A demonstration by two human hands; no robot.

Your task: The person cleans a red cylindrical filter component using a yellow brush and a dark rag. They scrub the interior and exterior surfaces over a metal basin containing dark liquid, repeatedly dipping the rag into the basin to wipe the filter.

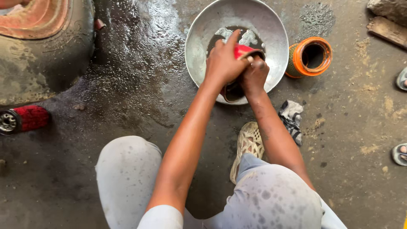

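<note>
A wet, oil-darkened concrete floor (140,97) fills the view, with a large worn tyre (42,55) seen at the upper left and a red-and-chrome cylindrical part (23,119) lying just below it. The person's knees, in pale stained trousers (271,199), are seen at the bottom edge, and a perforated cream shoe (248,144) is planted between them on the floor.

A wide, shallow metal basin (199,38) is set on the floor ahead of the knees, with a pool of dark liquid (237,32) lying in its bottom. Just to the right of the basin an orange-rimmed cylindrical air filter (311,56) lies on its side, its open end turned toward the camera. A crumpled grey rag (291,118) is seen on the floor near the right forearm.

Over the near half of the basin a red cylindrical part (242,51) is held by both hands – only its red top and a dark lower edge are shown between them. The left hand (222,63) is wrapped over the part from above, its fingers (233,38) curled closed around it, with one finger stretched forward over the dark liquid. The right hand (253,76), blackened with grime, is pressed against the part from the right side – its fingers are bent inward and closed on it. Sandalled feet (400,154) of other people are seen at the far right edge.
</note>
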